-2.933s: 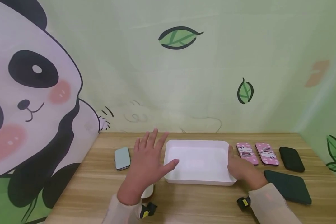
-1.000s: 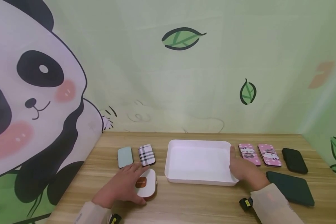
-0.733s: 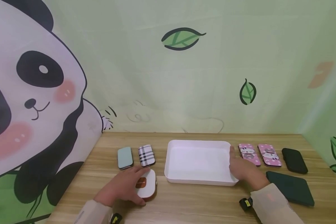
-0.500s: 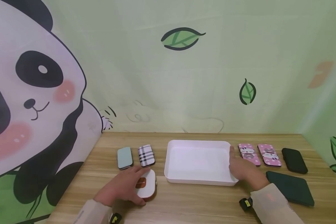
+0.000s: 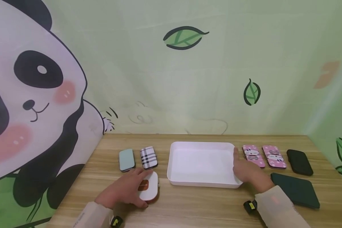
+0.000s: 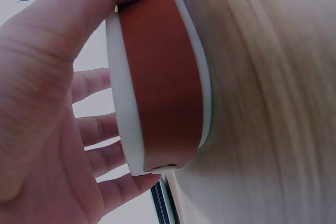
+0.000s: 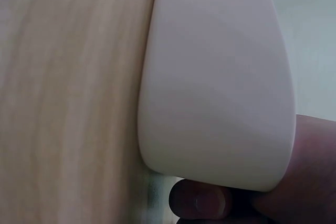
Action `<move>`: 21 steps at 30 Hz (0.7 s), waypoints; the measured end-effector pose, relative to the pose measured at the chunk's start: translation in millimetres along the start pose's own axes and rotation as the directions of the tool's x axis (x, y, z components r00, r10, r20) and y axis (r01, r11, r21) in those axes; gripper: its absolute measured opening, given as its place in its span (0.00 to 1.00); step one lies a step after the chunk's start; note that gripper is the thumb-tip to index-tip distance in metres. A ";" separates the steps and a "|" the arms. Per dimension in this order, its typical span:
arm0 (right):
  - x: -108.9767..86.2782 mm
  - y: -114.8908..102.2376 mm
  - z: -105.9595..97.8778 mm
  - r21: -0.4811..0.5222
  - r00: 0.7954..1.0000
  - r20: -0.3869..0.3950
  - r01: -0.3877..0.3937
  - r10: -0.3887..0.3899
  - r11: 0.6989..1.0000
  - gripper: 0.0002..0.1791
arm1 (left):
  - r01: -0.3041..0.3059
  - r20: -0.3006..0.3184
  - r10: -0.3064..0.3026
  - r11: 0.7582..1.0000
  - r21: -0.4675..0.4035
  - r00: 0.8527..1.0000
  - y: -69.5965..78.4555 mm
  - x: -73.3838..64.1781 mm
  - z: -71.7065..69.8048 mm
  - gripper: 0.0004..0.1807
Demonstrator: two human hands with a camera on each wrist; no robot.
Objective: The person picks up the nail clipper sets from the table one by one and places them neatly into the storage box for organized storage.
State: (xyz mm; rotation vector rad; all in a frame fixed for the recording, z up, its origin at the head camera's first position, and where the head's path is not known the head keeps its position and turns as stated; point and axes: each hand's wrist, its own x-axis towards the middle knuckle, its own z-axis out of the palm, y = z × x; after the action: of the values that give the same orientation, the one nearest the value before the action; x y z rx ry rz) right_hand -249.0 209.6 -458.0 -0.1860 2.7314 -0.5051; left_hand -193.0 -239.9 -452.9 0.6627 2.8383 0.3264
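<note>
My left hand (image 5: 128, 187) grips a rounded white case (image 5: 152, 187) with an orange-brown label, on the table left of the tray. In the left wrist view, the thumb lies across the near side of the case, over a brown band (image 6: 163, 77), and the spread fingers reach round the far side. A shallow white tray (image 5: 200, 183) stands at the middle of the table with nothing in it. At its right wall, my right hand (image 5: 248, 173) holds the edge. The right wrist view shows curled fingertips (image 7: 202, 200) close beside the tray's corner.
A pale green case (image 5: 127, 160) and a plaid case (image 5: 149, 157) lie behind the left hand. To the tray's right are two pink patterned cases (image 5: 253, 155) (image 5: 274, 156), a black case (image 5: 300, 162) and a dark green flat case (image 5: 296, 190). A panda-printed cloth (image 5: 205, 79) hangs behind.
From raised beside the tray, my left hand has come down and left onto the white case, uncovering the plaid case. It stays there over the last second. My right hand keeps its place.
</note>
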 end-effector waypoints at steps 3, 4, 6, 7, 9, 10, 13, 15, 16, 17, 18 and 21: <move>0.8 1.6 -0.3 0.002 1.000 0.003 -0.004 0.004 1.000 0.44 | 0.006 0.013 -0.006 1.000 -0.003 1.000 1.2 2.3 -0.6 0.65; 0.7 1.8 -0.4 0.004 1.000 0.004 -0.006 0.006 1.000 0.44 | 0.008 0.018 -0.008 1.000 0.000 1.000 1.6 3.4 -0.8 0.65; 0.4 2.1 -0.3 0.008 1.000 0.008 -0.007 0.007 1.000 0.44 | 0.009 0.024 -0.010 1.000 0.010 1.000 2.5 5.5 -1.0 0.65; 0.3 2.2 -0.1 0.011 1.000 0.010 -0.005 0.005 1.000 0.44 | 0.011 0.026 -0.011 1.000 0.017 1.000 2.8 6.5 -1.0 0.65; -0.2 1.6 0.0 0.012 1.000 0.009 0.002 -0.002 1.000 0.44 | 0.014 0.030 -0.015 1.000 0.027 0.999 3.2 7.7 -1.1 0.64; -0.2 1.4 0.1 0.013 1.000 0.006 0.007 -0.007 1.000 0.44 | 0.017 0.033 -0.018 0.999 0.030 0.999 3.4 8.0 -1.3 0.64; 0.0 1.2 0.8 0.016 1.000 0.001 0.015 -0.015 1.000 0.44 | 0.022 0.039 -0.023 1.000 0.022 0.999 4.0 8.3 -2.4 0.63; 0.3 1.5 1.6 0.010 1.000 -0.002 0.016 -0.016 1.000 0.44 | 0.025 0.043 -0.025 1.000 0.009 0.999 4.5 8.1 -3.6 0.62; 0.5 1.6 2.0 0.008 1.000 -0.003 0.016 -0.016 1.000 0.44 | 0.022 0.040 -0.022 1.000 0.009 0.999 4.7 8.1 -4.3 0.62; 0.7 1.9 2.6 0.004 1.000 -0.003 0.014 -0.014 1.000 0.44 | 0.019 0.036 -0.019 1.000 0.009 0.999 4.9 8.0 -5.2 0.62; 1.0 2.1 3.0 -0.001 1.000 -0.005 0.013 -0.013 1.000 0.44 | 0.019 0.032 -0.019 1.000 0.012 0.999 5.2 8.0 -6.3 0.62; 0.9 1.8 3.0 -0.011 1.000 -0.007 0.009 -0.009 1.000 0.44 | 0.015 0.013 -0.016 1.000 0.027 1.000 6.4 8.4 -9.8 0.62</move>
State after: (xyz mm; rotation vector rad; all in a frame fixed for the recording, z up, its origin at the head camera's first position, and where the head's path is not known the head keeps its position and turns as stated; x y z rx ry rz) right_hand -248.8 210.1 -461.5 -0.1998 2.7418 -0.4941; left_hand -200.2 -232.2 -443.2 0.6452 2.8389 0.2804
